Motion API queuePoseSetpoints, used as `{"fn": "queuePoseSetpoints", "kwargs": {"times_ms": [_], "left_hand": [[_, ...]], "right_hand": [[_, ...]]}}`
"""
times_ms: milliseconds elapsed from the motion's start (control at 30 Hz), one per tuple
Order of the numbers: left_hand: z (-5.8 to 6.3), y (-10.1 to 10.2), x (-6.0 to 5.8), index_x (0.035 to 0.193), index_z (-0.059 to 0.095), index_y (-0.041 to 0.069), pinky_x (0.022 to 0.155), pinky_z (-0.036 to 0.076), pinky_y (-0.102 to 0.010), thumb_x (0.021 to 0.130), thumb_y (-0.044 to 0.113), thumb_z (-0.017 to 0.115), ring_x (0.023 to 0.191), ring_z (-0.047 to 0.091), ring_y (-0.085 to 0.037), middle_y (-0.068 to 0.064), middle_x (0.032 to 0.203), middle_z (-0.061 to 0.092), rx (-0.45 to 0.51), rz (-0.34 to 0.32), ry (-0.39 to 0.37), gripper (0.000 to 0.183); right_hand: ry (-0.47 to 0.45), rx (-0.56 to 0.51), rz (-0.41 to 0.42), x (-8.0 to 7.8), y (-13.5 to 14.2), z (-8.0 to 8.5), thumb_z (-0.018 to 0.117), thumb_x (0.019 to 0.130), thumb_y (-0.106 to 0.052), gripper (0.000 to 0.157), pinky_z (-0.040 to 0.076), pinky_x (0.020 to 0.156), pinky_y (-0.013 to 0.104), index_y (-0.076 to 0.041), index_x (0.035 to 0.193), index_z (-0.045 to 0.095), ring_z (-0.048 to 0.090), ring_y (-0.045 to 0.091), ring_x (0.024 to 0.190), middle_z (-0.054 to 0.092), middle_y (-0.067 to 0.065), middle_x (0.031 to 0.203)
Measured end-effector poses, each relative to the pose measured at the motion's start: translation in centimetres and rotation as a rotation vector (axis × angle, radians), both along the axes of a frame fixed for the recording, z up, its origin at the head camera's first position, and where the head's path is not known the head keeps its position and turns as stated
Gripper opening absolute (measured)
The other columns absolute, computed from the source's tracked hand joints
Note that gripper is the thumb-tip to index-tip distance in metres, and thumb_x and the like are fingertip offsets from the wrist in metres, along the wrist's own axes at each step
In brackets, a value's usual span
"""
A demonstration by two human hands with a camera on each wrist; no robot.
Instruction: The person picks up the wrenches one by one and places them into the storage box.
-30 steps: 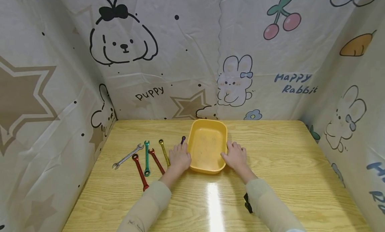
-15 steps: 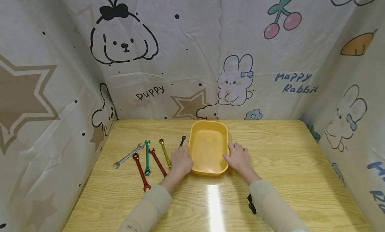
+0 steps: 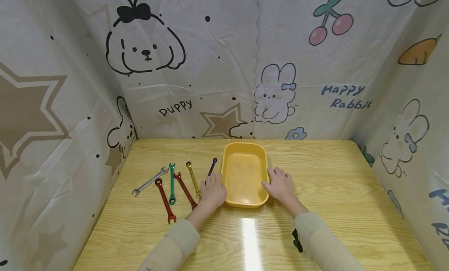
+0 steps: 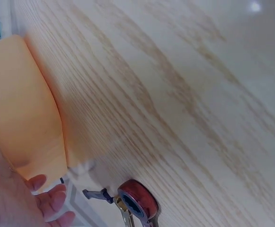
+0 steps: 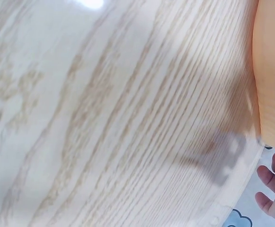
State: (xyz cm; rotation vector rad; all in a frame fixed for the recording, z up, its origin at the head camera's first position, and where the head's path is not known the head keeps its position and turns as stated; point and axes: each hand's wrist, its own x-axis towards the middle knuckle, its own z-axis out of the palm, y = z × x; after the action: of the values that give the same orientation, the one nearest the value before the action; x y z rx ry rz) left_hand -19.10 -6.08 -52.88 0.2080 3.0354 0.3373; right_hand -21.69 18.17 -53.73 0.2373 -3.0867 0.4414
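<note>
A yellow plastic basin (image 3: pixel 244 173) sits at mid-table with nothing in it. My left hand (image 3: pixel 213 191) holds its left side near the front corner, thumb close to the rim. On the opposite side my right hand (image 3: pixel 280 185) grips the wall, its thumb at the rim and its fingers outside. Both thumbs are out of sight in the wrist views. There the left fingers (image 4: pixel 52 201) show loosely bent beside the basin's wall (image 4: pixel 26 109), and the right fingers (image 5: pixel 269 177) lie by its far end. A purple wrench (image 3: pixel 212 167) lies just beyond my left fingers.
Left of the basin lie a yellow wrench (image 3: pixel 193 179), a green wrench (image 3: pixel 172 184), a silver wrench (image 3: pixel 150 181) and two red wrenches, one outer (image 3: pixel 165 201), one inner (image 3: pixel 185 190). Printed cloth (image 3: pixel 217 80) surrounds the wooden table (image 3: pixel 333 169) at back and sides.
The basin has slid slightly toward me and to the right, both hands moving along with it. More of the red, yellow and purple wrenches shows beside my left hand. The wrenches stay put.
</note>
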Motion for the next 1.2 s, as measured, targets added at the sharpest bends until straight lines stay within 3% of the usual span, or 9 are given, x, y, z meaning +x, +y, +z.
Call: {"fn": "queuePoseSetpoints", "kwargs": {"times_ms": [367,600,800,1200], "left_hand": [[0.4,0.2,0.8,0.123,0.041,0.005,0.086,0.035,-0.049,0.093,0.022,0.041,0.106,0.040,-0.031,-0.016,0.119,0.043,0.013,-0.013,0.024,0.034],[0.0,0.2,1.1,0.114,0.043,0.006,0.082,0.036,-0.048,0.091,0.023,0.041,0.101,0.041,-0.029,-0.014,0.110,0.044,0.009,-0.025,0.047,0.028],[-0.1,0.3,1.6,0.115,0.045,0.005,0.079,0.038,-0.046,0.090,0.023,0.043,0.097,0.043,-0.029,-0.013,0.107,0.046,0.000,-0.025,0.073,0.031],[0.1,0.5,2.2,0.115,0.044,0.006,0.077,0.037,-0.043,0.092,0.024,0.041,0.095,0.042,-0.028,-0.012,0.103,0.045,-0.023,-0.023,0.040,0.029]], "right_hand": [[0.021,-0.008,0.020,0.5,0.4,-0.2,0.054,0.082,-0.035,0.044,0.031,0.085,0.055,-0.007,0.116,0.049,0.046,0.033,0.094,0.049,0.014,0.097],[0.020,-0.019,0.029,0.9,0.6,-0.1,0.055,0.082,-0.034,0.039,0.031,0.085,0.054,-0.008,0.110,0.050,0.046,0.032,0.093,0.049,0.013,0.096],[0.013,-0.011,0.037,1.3,0.8,-0.1,0.055,0.082,-0.035,0.038,0.031,0.085,0.055,-0.009,0.109,0.049,0.046,0.032,0.094,0.049,0.012,0.096],[0.027,-0.012,0.040,1.7,1.0,-0.2,0.056,0.080,-0.034,0.036,0.032,0.085,0.055,-0.009,0.106,0.049,0.047,0.031,0.092,0.048,0.010,0.092]]}}
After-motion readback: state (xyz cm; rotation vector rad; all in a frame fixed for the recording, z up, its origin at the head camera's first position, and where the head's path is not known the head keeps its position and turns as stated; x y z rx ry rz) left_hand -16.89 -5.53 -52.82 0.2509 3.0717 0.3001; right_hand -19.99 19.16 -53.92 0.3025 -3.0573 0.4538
